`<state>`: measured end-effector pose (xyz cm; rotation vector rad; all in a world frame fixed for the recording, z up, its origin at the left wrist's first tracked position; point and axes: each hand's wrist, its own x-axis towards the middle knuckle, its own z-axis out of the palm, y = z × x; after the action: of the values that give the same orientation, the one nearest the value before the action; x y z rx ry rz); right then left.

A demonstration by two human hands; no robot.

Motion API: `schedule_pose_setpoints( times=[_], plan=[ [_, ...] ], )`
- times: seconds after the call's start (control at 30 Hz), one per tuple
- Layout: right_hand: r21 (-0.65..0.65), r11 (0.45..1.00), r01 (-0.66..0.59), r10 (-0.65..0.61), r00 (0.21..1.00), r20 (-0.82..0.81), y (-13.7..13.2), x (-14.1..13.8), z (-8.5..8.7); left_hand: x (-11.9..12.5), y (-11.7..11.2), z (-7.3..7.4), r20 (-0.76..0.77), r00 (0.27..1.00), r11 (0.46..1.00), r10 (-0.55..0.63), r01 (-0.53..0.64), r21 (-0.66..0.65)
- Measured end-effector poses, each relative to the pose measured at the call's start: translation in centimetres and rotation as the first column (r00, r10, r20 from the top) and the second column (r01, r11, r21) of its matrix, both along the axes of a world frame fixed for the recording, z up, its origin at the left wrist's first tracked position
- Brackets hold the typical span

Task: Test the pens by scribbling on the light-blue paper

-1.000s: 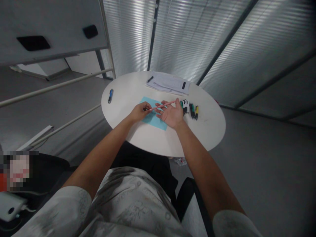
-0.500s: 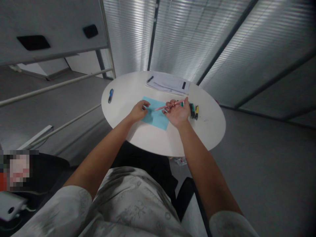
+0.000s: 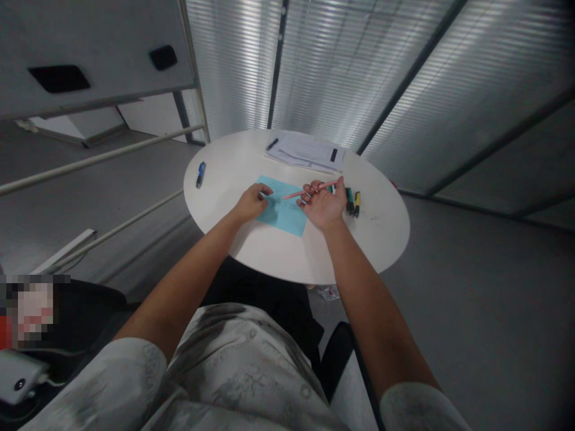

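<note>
A light blue sheet of paper (image 3: 284, 222) lies flat on the white oval table (image 3: 278, 260). Over its left edge is my left hand (image 3: 251, 202), thumb and fingers curved and apart, holding nothing. My right hand (image 3: 327, 206), turned palm up, is at the sheet's right side. Its fingers and thumb hold a slim pink pen (image 3: 294, 194), whose pointed end reaches left above the paper. Just beyond this hand lie dark green-marked markers (image 3: 350, 202) and a yellow-and-black marker (image 3: 357, 203); the hand partly hides another green one.
A stack of white papers (image 3: 305, 152) lies at the table's far side with a black pen (image 3: 272, 144) on it. A blue pen (image 3: 200, 175) rests near the left rim. Metal rails (image 3: 112, 146) stand at the left, ribbed panels (image 3: 314, 66) behind.
Almost nothing differs. The pink pen's pointed end has shifted very slightly; both hands keep nearly the same pose and the paper stays in place.
</note>
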<state>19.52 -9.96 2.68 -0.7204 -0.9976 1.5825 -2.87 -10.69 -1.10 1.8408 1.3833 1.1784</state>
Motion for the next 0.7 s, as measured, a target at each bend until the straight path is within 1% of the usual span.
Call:
schedule_pose_setpoints(
  times=[0.07,0.23,0.43,0.6,0.7],
  plan=[
    [0.011,1.0,0.019,-0.02,0.999,0.037,0.0,0.04,0.0,0.0,0.01,-0.04,0.004,1.0,1.0,0.002,-0.002,-0.008],
    [0.023,0.999,0.033,-0.034,0.998,0.058,0.28,0.23,-0.24,-0.03,0.16,-0.14,-0.011,1.0,1.0,0.0,0.0,-0.006],
    [0.001,1.0,0.018,-0.018,1.0,-0.013,0.8,0.44,-0.69,-0.1,0.3,-0.2,-0.042,0.999,1.0,0.009,-0.008,0.006],
    [0.033,0.999,0.022,-0.021,1.0,-0.023,0.58,0.49,-0.26,-0.15,0.27,-0.25,-0.029,1.0,1.0,0.001,-0.001,0.003],
    [0.016,0.999,0.05,-0.05,0.999,0.003,0.66,0.27,0.07,-0.16,0.3,-0.4,-0.019,1.0,1.0,0.005,-0.005,-0.012]
  ],
)
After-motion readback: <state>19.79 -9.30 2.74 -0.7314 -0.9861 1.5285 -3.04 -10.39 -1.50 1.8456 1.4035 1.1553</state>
